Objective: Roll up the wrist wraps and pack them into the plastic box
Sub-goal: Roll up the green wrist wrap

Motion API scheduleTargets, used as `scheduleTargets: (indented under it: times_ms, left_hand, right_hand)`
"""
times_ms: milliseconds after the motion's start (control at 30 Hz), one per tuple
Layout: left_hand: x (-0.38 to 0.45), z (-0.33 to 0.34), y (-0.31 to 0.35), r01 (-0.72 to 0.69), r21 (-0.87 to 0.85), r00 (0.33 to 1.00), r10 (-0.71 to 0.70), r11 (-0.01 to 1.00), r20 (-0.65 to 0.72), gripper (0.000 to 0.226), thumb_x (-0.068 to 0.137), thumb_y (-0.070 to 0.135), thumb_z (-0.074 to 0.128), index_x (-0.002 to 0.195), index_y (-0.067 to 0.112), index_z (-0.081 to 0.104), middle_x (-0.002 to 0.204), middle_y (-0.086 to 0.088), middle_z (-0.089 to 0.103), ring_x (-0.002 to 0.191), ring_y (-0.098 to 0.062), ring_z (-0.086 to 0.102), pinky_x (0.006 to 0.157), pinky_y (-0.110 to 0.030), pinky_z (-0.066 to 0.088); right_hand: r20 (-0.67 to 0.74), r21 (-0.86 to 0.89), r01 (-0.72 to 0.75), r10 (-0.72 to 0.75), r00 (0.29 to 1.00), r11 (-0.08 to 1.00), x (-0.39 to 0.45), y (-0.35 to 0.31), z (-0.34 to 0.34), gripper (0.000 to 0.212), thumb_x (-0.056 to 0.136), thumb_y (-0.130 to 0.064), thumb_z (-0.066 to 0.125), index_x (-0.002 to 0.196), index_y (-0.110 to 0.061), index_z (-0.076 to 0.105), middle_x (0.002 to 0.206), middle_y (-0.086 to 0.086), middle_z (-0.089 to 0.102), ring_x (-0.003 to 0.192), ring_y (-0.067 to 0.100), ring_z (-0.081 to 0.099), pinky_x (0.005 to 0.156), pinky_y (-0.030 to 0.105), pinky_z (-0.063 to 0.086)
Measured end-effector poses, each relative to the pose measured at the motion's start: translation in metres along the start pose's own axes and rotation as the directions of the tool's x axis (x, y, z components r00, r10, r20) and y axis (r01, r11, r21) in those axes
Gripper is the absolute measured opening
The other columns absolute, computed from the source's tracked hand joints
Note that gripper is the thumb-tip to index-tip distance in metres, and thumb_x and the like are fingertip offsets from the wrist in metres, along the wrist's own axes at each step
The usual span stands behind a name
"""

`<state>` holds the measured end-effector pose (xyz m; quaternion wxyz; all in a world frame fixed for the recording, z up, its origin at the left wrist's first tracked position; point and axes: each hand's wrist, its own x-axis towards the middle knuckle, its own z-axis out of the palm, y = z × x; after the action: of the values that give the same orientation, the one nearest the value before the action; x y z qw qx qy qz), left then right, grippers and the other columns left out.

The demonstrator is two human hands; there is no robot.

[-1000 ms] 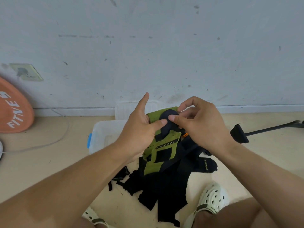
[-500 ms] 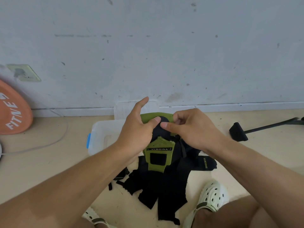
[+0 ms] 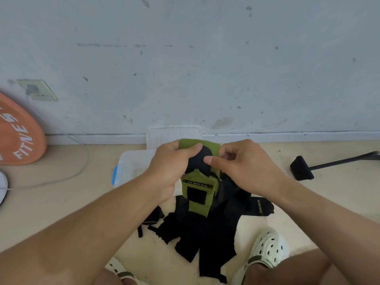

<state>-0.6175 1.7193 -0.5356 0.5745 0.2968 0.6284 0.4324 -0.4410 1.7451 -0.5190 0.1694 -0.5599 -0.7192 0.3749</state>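
Green-and-black fabric is what you have in both hands: the wrist wrap point(image 3: 197, 182) is held up above the plastic box point(image 3: 131, 167), its free end hanging toward the pile of black wraps point(image 3: 205, 233) on the floor. Your left hand point(image 3: 170, 171) grips the left edge, thumb pressed on the dark centre; your right hand point(image 3: 242, 167) pinches the right side, fingers curled round the cloth. You look to be at the start of rolling this one. Next, turn the top over on itself and keep it tight so the roll does not loosen.

You are working over a pale beige floor point(image 3: 61, 202) against a scuffed grey wall point(image 3: 205, 68). An orange weight plate point(image 3: 18, 134) leans at the left, and a black handled tool point(image 3: 308, 167) lies at the right.
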Motion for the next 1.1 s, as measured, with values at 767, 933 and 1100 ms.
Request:
scheduleTargets:
  times_ms: [767, 933, 1100]
  left_hand:
    - [-0.01, 0.009, -0.005, -0.441, 0.425, 0.895, 0.419, 0.791, 0.149, 0.022, 0.107, 0.039, 0.048, 0.098, 0.029, 0.065, 0.069, 0.013, 0.068, 0.06, -0.008, 0.058, 0.058, -0.015, 0.042]
    - [0.005, 0.009, -0.007, -0.47, 0.514, 0.864, 0.493, 0.718, 0.103, 0.022, 0.11, 0.027, 0.042, 0.107, 0.029, 0.064, 0.052, 0.021, 0.051, 0.051, -0.01, 0.038, 0.054, -0.019, 0.037]
    - [0.019, 0.004, -0.009, -0.442, 0.606, 0.874, 0.468, 0.661, 0.128, 0.014, 0.108, 0.034, 0.048, 0.103, 0.03, 0.061, 0.04, 0.011, 0.036, 0.043, -0.011, 0.035, 0.05, -0.029, 0.031]
  right_hand:
    - [0.217, 0.12, 0.053, -0.078, 0.973, 0.991, 0.006, 0.0, -0.011, 0.036, 0.099, -0.048, 0.061, 0.082, -0.016, 0.058, 0.069, -0.001, 0.046, 0.062, 0.013, 0.039, 0.062, 0.031, 0.033]
    - [0.193, 0.101, 0.038, -0.057, 0.98, 0.994, 0.007, 0.001, -0.018, 0.03, 0.094, -0.052, 0.065, 0.086, -0.023, 0.067, 0.068, 0.0, 0.052, 0.06, 0.015, 0.044, 0.063, 0.031, 0.035]
    - [0.209, 0.018, -0.015, 0.011, 0.978, 1.0, 0.008, 0.004, -0.024, 0.035, 0.092, -0.054, 0.068, 0.087, -0.019, 0.071, 0.064, 0.001, 0.059, 0.058, 0.013, 0.048, 0.061, 0.029, 0.038]
